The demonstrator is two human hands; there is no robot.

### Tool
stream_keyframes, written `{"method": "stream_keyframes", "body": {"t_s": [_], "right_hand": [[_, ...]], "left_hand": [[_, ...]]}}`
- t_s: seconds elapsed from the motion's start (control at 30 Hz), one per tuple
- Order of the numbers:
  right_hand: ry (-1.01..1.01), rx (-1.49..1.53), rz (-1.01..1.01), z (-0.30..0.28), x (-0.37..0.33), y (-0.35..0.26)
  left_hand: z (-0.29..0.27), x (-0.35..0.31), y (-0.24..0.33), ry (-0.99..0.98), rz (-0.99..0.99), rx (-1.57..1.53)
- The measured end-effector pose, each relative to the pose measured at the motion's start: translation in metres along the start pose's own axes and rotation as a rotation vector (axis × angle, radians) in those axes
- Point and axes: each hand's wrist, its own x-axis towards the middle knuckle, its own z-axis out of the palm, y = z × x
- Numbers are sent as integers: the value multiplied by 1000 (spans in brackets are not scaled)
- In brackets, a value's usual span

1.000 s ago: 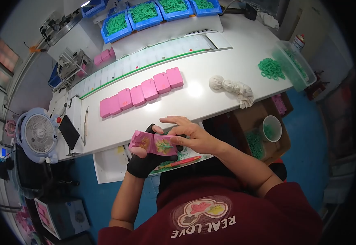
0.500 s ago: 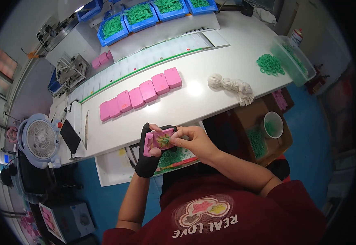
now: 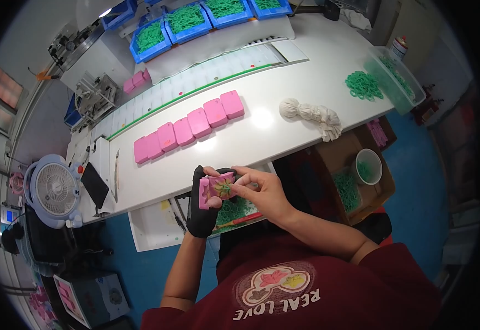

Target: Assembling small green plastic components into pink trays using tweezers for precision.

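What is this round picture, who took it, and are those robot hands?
No robot here: these are a person's own hands. A camera worn on the person's head looks down, and its wide lens makes straight edges look bent.

The left hand, in a black glove with bare fingertips, holds a pink piece with a yellow and green pattern inside. The bare right hand has its fingertips at the green part; whether they pinch anything is too small to tell.

On the white table you can see a row of pink blocks, a bundled pale cloth and a pile of green loops.
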Motion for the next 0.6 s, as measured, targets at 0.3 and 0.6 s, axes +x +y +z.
{"method": "stream_keyframes", "body": {"t_s": [0.3, 0.6], "right_hand": [[-24, 99, 42, -2, 2, -2], [-29, 186, 59, 4, 0, -10]], "left_hand": [[8, -1, 5, 23, 21, 60], [8, 6, 9, 123, 108, 274]]}}
